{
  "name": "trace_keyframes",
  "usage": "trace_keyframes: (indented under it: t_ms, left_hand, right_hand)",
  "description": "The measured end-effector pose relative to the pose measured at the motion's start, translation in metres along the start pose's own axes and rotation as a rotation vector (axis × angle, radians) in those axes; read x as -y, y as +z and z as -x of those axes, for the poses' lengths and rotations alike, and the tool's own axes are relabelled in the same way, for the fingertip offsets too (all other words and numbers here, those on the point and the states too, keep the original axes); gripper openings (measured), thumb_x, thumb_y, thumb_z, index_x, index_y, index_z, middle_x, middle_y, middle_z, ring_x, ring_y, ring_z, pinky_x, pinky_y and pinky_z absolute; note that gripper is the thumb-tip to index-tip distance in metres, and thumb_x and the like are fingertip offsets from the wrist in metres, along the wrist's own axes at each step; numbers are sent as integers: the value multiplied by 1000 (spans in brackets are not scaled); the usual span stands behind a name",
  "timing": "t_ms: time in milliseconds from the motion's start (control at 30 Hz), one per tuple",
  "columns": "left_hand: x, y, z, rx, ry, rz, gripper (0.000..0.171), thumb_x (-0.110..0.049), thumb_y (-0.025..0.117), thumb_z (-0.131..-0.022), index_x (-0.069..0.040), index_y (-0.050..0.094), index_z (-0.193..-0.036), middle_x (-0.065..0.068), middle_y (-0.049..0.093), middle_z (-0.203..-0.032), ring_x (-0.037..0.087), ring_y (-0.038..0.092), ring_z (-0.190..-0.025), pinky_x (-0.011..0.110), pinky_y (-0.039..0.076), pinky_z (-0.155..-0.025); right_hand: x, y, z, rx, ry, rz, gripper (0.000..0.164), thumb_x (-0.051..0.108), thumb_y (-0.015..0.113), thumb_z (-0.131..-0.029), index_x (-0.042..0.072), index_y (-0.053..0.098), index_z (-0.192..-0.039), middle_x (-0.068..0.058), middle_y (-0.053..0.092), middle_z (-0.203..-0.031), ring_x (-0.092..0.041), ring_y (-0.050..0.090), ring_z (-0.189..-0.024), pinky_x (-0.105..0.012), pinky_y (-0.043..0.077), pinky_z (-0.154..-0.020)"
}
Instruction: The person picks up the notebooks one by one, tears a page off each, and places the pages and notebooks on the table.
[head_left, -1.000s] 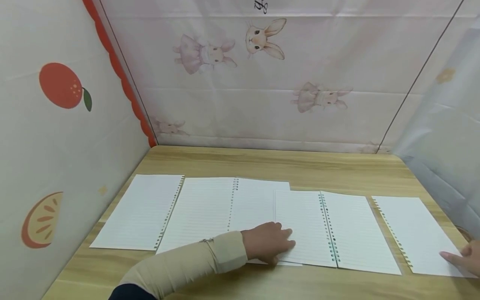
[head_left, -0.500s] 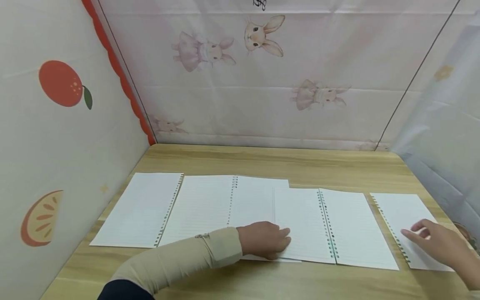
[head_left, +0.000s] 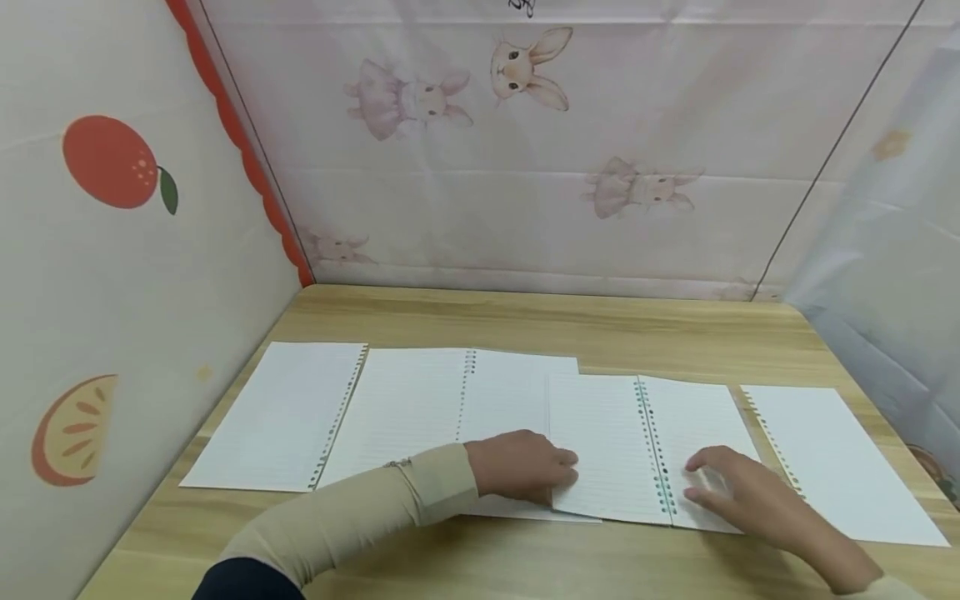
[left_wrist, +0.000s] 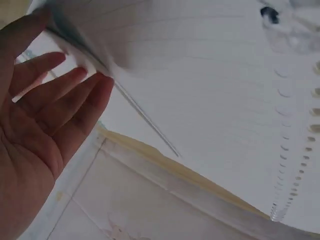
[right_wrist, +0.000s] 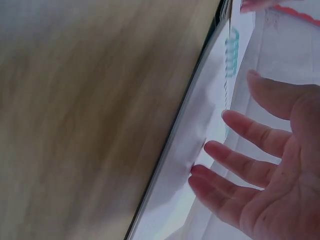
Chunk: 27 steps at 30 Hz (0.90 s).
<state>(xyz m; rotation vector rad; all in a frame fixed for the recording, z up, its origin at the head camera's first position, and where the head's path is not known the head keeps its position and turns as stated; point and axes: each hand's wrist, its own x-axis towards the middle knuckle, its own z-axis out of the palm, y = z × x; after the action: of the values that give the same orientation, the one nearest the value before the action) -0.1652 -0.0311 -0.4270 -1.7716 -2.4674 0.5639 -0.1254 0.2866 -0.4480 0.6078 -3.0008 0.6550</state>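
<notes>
An open spiral notebook with green rings (head_left: 607,442) lies right of centre, its left page overlapping a second open spiral notebook (head_left: 412,400) with white lined pages. My left hand (head_left: 521,468) is at the overlapping notebook's left edge; in the left wrist view, the thumb and fingers (left_wrist: 97,97) pinch that edge, which looks slightly raised and blurred. Over the same notebook's right page hovers my right hand (head_left: 750,496), fingers spread and loosely bent, holding nothing. The right wrist view shows its fingertips (right_wrist: 215,150) close to the page; contact is unclear.
A loose punched sheet (head_left: 300,408) lies at the far left, and another punched sheet (head_left: 855,467) at the right. The wooden table (head_left: 525,308) meets a printed cloth wall (head_left: 480,225) at the back, with cloth sides left and right.
My right hand has moved left, off the right-hand punched sheet, to above the green-ringed notebook's right page. The left hand stays at that notebook's left edge, its fingers more curled in.
</notes>
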Motion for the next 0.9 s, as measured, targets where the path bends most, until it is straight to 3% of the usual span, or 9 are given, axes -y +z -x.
trace_keyframes:
  t_ms: [67,200,367,500,667,767,900]
  left_hand:
    - [3,0,2,-3,1,69,29,-46,66,-87,-21,62,-101,-11,58,-92,1,48,-63,14,44,-59]
    - [-1,4,3,-42,9,41,43,-60,61,-84,-19,62,-99,-10,52,-85,1,48,-65,15,44,-56]
    - [-6,5,2,-45,-25,19,42,-60,59,-86,-19,62,-98,-10,50,-83,1,50,-69,15,47,-59]
    - [-4,4,3,-33,-35,52,39,-57,60,-87,-20,61,-98,-10,52,-87,2,54,-76,16,49,-65]
    - [-4,3,4,-35,-30,59,38,-55,59,-88,-19,62,-99,-10,53,-89,2,55,-78,16,49,-68]
    - [-4,3,4,-39,-22,50,38,-55,59,-89,-19,62,-100,-10,53,-89,2,54,-77,16,49,-68]
    - [-4,4,2,-37,-22,48,39,-55,59,-89,-19,62,-102,-9,53,-90,2,54,-76,17,49,-68]
  right_hand:
    - [6,5,-1,-3,-31,9,34,35,76,-80,13,65,-104,-13,64,-115,-39,59,-109,-55,46,-90]
    - [14,13,-2,9,-69,32,45,42,78,-75,12,65,-105,-22,59,-121,-43,56,-111,-58,44,-91]
    - [25,21,-1,-2,-86,59,57,42,81,-70,10,62,-112,-26,50,-132,-45,48,-120,-59,41,-96]
    - [36,25,-2,21,-198,143,62,37,81,-73,6,60,-123,-21,49,-137,-41,46,-125,-54,42,-98]
    - [51,29,-5,47,-410,337,43,20,72,-82,0,61,-119,-16,60,-123,-34,59,-110,-45,52,-86]
    - [56,33,-6,-18,-547,519,38,10,71,-76,-1,62,-112,-16,64,-110,-31,63,-97,-41,54,-81]
    - [63,37,-6,-63,-636,722,39,7,74,-74,0,61,-110,-16,64,-100,-27,65,-88,-36,55,-77]
